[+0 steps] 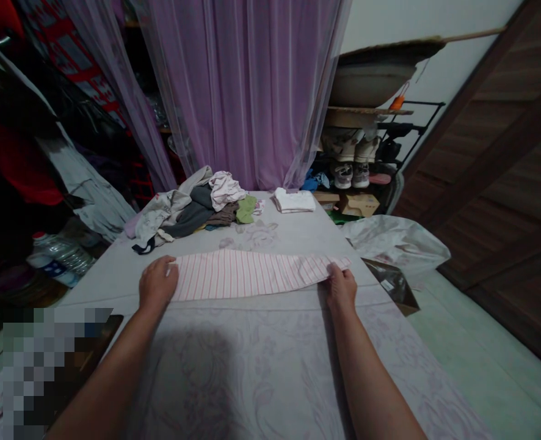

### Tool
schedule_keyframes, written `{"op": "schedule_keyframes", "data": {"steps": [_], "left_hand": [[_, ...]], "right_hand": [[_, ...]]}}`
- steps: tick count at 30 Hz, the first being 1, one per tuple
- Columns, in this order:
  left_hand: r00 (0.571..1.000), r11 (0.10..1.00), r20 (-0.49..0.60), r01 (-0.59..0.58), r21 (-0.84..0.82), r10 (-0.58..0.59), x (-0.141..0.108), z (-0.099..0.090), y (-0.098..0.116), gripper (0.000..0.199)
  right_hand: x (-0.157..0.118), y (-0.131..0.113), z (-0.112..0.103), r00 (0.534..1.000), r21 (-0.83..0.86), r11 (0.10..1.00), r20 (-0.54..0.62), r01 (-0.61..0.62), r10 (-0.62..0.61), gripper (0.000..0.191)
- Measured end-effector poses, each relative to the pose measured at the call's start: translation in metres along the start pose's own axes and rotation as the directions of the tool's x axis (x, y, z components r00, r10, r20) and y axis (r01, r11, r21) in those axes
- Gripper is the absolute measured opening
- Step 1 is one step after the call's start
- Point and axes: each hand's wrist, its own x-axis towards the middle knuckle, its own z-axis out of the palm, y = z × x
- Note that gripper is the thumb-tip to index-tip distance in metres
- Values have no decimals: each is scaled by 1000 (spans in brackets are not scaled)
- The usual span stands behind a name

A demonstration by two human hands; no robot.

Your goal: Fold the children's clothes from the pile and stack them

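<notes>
Was at the bed with a long strip of pink-and-white striped cloth (252,275) laid flat across it, stripes running short-ways, sitting just ahead of my arms and roughly centred on the bed (270,379). It looked folded over lengthwise, and the right end narrowed to a point. My hands were well apart, one at each end. The left hand (157,283) was on the left end and the right hand (341,287) on the right end. Both were touching the cloth, but from this angle the backs of my hands hid the fingers, so I can't tell if either one was really pinching it or just resting there.

Further up the bed, at the far end, sat a messy pile of clothes (192,208) in grey, white, pink and green, with a neatly folded white garment (294,200) just to its right. The bedsheet was pale with a faint floral print. A sheer purple curtain (234,91) hung behind all that. Off the right side were a crumpled plastic bag (394,244) and a rack with sneakers (352,175), and a plastic water bottle (60,260) lay off the left side.
</notes>
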Motion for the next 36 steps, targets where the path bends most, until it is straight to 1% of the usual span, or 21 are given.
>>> {"op": "schedule_keyframes", "data": {"steps": [1, 3, 6, 8, 10, 12, 14, 15, 16, 18, 20, 21, 23, 25, 26, 27, 28, 29, 31, 33, 36], "left_hand": [[1000, 995, -5, -22, 93, 23, 2, -4, -7, 32], [999, 977, 43, -4, 215, -6, 5, -10, -20, 42], [977, 950, 150, 103, 294, -152, 12, -13, -32, 59], [959, 937, 176, 161, 309, -223, 15, -14, -36, 67], [953, 931, 170, 187, 314, -249, 17, -16, -36, 69], [951, 926, 170, 195, 323, -259, 20, -19, -35, 65], [943, 919, 185, 204, 336, -277, 24, -25, -33, 62], [933, 914, 206, 212, 345, -294, 27, -28, -33, 60], [922, 911, 234, 215, 353, -308, 30, -31, -32, 56], [893, 903, 295, 222, 367, -340, 36, -37, -33, 48], [865, 902, 351, 224, 370, -359, 42, -42, -34, 44], [853, 906, 378, 221, 360, -359, 44, -43, -36, 43], [828, 917, 430, 232, 323, -361, 46, -45, -37, 43], [804, 926, 463, 284, 250, -372, 44, -47, -36, 42], [796, 925, 471, 330, 188, -380, 41, -48, -34, 40], [789, 918, 479, 383, 105, -384, 38, -49, -31, 38], [782, 899, 490, 438, 6, -385, 35, -51, -27, 36], [777, 868, 504, 487, -100, -377, 32, -53, -22, 33], [773, 785, 541, 544, -296, -331, 26, -58, -9, 32], [780, 715, 569, 551, -430, -259, 23, -63, 8, 35], [820, 668, 552, 496, -556, -149, 19, -63, 41, 40]], "right_hand": [[2, 0, -4, 999, -36, 999, 0, -37, 37, 27], [6, -2, -10, 994, -131, 985, -18, -113, 112, 31], [9, -8, -21, 989, -305, 941, -53, -144, 135, 40], [9, -13, -30, 991, -432, 892, -54, -134, 122, 47], [7, -17, -36, 994, -528, 843, -28, -106, 107, 49], [4, -20, -39, 998, -602, 798, 1, -45, 57, 50], [0, -23, -35, 997, -672, 737, 34, 69, -63, 51], [-4, -24, -31, 988, -699, 701, 63, 142, -137, 50], [-9, -25, -25, 971, -712, 665, 109, 224, -211, 49], [-24, -29, -9, 918, -681, 619, 242, 391, -314, 46], [-43, -35, 10, 833, -587, 593, 423, 552, -357, 44], [-54, -39, 20, 775, -525, 580, 521, 622, -359, 44], [-75, -47, 38, 626, -393, 556, 711, 732, -321, 46], [-92, -53, 51, 494, -304, 546, 835, 781, -241, 50], [-98, -55, 56, 447, -283, 545, 874, 789, -193, 51], [-102, -56, 60, 415, -278, 544, 898, 792, -144, 53], [-105, -56, 62, 393, -281, 541, 914, 793, -101, 55], [-107, -56, 63, 381, -289, 537, 922, 793, -67, 56], [-109, -55, 64, 376, -302, 530, 926, 793, -35, 58], [-109, -55, 63, 382, -302, 535, 923, 789, -42, 58], [-109, -55, 61, 417, -296, 575, 905, 763, -87, 50]]}}
